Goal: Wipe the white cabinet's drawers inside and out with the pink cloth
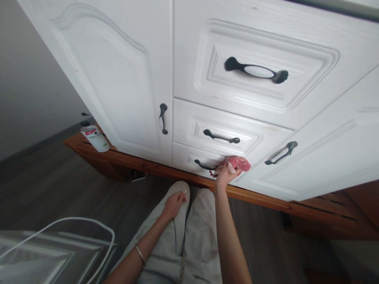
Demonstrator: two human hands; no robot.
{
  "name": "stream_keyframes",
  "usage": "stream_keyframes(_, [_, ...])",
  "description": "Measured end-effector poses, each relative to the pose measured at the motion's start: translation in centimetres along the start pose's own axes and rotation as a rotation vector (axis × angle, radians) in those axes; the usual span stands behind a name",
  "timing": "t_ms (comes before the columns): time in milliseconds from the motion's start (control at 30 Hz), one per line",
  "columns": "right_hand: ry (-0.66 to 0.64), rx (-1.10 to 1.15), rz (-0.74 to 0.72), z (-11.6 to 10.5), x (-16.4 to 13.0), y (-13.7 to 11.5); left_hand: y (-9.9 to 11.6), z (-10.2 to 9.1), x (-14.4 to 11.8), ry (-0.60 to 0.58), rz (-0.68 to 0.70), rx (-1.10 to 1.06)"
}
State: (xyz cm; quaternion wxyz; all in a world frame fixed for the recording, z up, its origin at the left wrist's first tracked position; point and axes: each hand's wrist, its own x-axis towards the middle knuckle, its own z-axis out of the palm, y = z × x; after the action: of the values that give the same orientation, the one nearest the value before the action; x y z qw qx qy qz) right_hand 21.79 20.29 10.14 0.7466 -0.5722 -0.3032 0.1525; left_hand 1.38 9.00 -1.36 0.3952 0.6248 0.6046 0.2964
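Note:
My right hand [226, 176] is closed round a pink and white cloth [240, 163]. It presses the cloth against the lowest drawer front [187, 157], by the right end of that drawer's dark handle [203, 165]. The cloth covers part of the handle. My left hand [174, 203] rests on my left knee with its fingers curled in, and nothing shows in it. Above the cloth is the middle drawer's handle [221, 137], dark with a pale centre.
White cabinet doors [118, 90] flank the drawers, with handles sticking out. A white bottle [95, 137] with a dark cap stands on the wooden ledge [124, 158] at left. A white cable [100, 224] loops over a panelled surface [35, 260] at lower left.

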Motion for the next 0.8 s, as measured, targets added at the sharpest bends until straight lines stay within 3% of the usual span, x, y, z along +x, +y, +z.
stream_keyframes(133, [-0.251,-0.174,-0.301,5.3,-5.4,1.0,-0.2,1.0,-0.4,-0.037,0.015,0.164])
stream_keyframes(267, [-0.877,-0.664,-0.674,9.7,-10.3,1.7,-0.1,1.6,0.0,-0.049,0.010,0.300])
stream_keyframes(333, [-1.054,-0.786,-0.786,10.7,-11.6,2.3,-0.1,1.7,0.0,-0.045,0.008,0.347])
stream_keyframes(400, [-1.109,-0.813,-0.833,10.4,-11.9,3.3,-0.1,1.4,-0.2,-0.040,0.010,0.378])
stream_keyframes(567, [-1.219,-0.931,-0.915,5.5,-8.8,7.0,-0.3,0.5,-0.4,-0.022,-0.006,0.409])
stream_keyframes(667, [-1.203,-1.028,-0.923,0.3,-4.9,8.8,-0.4,0.3,-0.4,-0.029,-0.009,0.413])
stream_keyframes(800, [-1.129,-1.113,-0.949,-7.5,1.7,9.3,-0.1,0.7,-0.3,-0.036,-0.003,0.422])
